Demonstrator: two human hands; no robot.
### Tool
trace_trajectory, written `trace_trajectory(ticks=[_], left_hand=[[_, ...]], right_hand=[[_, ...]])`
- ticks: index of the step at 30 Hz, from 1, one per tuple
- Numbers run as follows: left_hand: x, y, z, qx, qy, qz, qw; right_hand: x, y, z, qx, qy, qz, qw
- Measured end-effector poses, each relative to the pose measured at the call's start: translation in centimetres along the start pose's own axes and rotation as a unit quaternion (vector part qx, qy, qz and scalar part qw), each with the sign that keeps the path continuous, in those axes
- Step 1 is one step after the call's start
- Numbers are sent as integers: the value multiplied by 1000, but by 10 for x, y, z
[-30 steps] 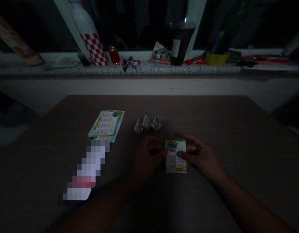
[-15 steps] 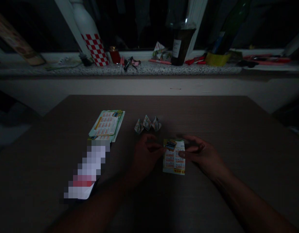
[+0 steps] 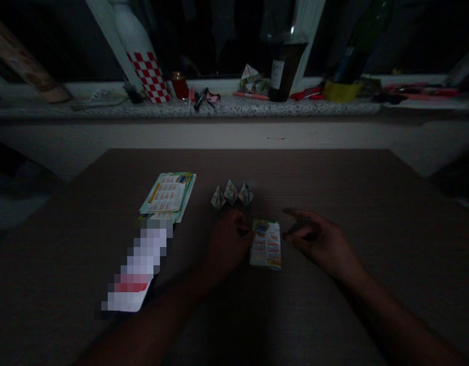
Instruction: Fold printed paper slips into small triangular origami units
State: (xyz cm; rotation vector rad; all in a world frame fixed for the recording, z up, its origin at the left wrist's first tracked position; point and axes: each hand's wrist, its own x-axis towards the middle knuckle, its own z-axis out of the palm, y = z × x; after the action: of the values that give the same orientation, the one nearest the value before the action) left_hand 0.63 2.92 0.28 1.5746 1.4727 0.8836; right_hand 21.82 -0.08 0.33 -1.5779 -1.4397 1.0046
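Observation:
A small printed paper leaflet (image 3: 268, 248), white with orange print and a dark picture at its top left, lies or hovers just over the table in front of me; the dim light hides which. My left hand (image 3: 231, 239) pinches its left edge, thumb near the upper corner. To the right of the leaflet, my right hand (image 3: 321, 244) is apart from it, index finger stretched out above the thumb with a gap between. Beyond my left hand stand three small folded paper pieces (image 3: 231, 192) with pointed tops, side by side.
Left of the folded pieces lies a stack of similar leaflets (image 3: 167, 193). A phone-like flat object (image 3: 143, 269), mostly pixelated, sits nearer me. Along the granite sill (image 3: 226, 108) are a checkered bottle (image 3: 148, 71), a dark cup (image 3: 283, 71) and a green bottle (image 3: 366, 40).
My right hand has let go of the leaflet's right edge and drawn slightly away. The leaflet has shifted a little left and looks narrower, with my left hand still on it.

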Motion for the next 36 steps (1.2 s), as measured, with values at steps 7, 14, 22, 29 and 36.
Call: trace_trajectory(ticks=[7,14,22,29,36], left_hand=[[1,-6,2,26,0,-2,1000],[1,-3,2,57,-2,9,998],[1,-2,2,62,-3,10,998],[0,-3,2,96,-8,16,995],[2,-5,3,122,-9,12,992]], right_hand=[[2,17,9,18,-36,-90,995],[1,19,13,-104,-39,-156,982],[2,16,9,-126,-71,-140,980],[-6,9,4,-167,-101,-124,973],[-14,-4,3,-217,-113,-129,961]])
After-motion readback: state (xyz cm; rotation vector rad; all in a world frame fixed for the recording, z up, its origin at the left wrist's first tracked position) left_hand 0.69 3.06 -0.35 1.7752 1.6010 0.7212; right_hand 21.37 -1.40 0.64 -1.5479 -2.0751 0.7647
